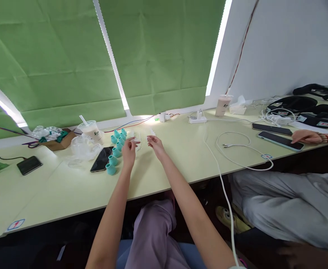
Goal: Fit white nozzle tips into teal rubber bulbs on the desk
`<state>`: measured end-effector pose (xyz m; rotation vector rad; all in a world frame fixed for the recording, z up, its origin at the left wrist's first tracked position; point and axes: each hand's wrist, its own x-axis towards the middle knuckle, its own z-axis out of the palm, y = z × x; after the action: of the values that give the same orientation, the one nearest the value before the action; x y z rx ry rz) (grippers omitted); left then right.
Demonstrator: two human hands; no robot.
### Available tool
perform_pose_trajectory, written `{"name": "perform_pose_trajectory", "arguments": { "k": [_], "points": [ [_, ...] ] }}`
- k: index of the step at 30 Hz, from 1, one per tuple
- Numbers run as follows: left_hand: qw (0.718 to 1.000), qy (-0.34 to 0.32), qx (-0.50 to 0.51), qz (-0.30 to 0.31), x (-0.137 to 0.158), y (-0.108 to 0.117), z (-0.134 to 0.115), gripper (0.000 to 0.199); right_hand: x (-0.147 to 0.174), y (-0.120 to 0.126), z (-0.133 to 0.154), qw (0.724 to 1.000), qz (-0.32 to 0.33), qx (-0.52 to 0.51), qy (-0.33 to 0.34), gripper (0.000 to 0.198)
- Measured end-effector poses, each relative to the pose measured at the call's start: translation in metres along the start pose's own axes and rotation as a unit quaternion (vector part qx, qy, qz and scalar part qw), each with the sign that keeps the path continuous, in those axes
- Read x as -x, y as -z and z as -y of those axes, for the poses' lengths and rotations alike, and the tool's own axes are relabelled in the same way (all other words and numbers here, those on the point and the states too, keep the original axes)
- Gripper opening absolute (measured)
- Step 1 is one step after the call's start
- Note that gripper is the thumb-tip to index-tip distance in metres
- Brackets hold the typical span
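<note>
My left hand (129,150) is over the table beside the teal pots, its fingers drawn together around something whitish and too small to name. To its right, my right hand (156,145) has thumb and fingertips pinched; whether anything small sits between them is not clear. The two hands are a short way apart. Whitish, see-through pieces (140,137) lie on the table by the fingers, partly hidden by my left hand. Several small teal pots (113,160) stand in rows just left of that hand. A dark phone (102,160) lies left of the pots.
Behind the phone are a crumpled plastic bag (85,147), a drink cup (91,130) and a cardboard box (58,142). A power strip (197,119) lies at the back. White cable (218,168) runs over the table edge. On the right, another person's hand (306,136) touches a phone (278,141).
</note>
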<state>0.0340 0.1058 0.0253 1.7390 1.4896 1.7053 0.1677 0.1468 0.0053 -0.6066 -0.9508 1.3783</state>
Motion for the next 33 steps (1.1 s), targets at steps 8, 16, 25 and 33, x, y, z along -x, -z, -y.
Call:
{"name": "perform_pose_trajectory", "arguments": {
  "k": [8, 16, 25, 33],
  "points": [
    [0.973, 0.120, 0.195, 0.012, 0.000, -0.029, 0.015, 0.026, 0.002, 0.003, 0.011, 0.996, -0.015, 0.072, 0.060, 0.035],
    [0.974, 0.084, 0.210, 0.028, 0.001, -0.014, 0.021, 0.032, 0.005, -0.001, 0.006, 0.976, 0.049, 0.164, 0.138, 0.021],
    [0.969, 0.090, 0.215, 0.080, 0.002, -0.009, 0.027, 0.033, 0.006, 0.003, 0.008, 0.957, 0.048, 0.246, 0.147, 0.013],
    [0.974, 0.064, 0.194, 0.100, 0.005, -0.007, 0.022, 0.024, 0.004, 0.011, 0.011, 0.963, 0.059, 0.240, 0.108, 0.013]
  ]
}}
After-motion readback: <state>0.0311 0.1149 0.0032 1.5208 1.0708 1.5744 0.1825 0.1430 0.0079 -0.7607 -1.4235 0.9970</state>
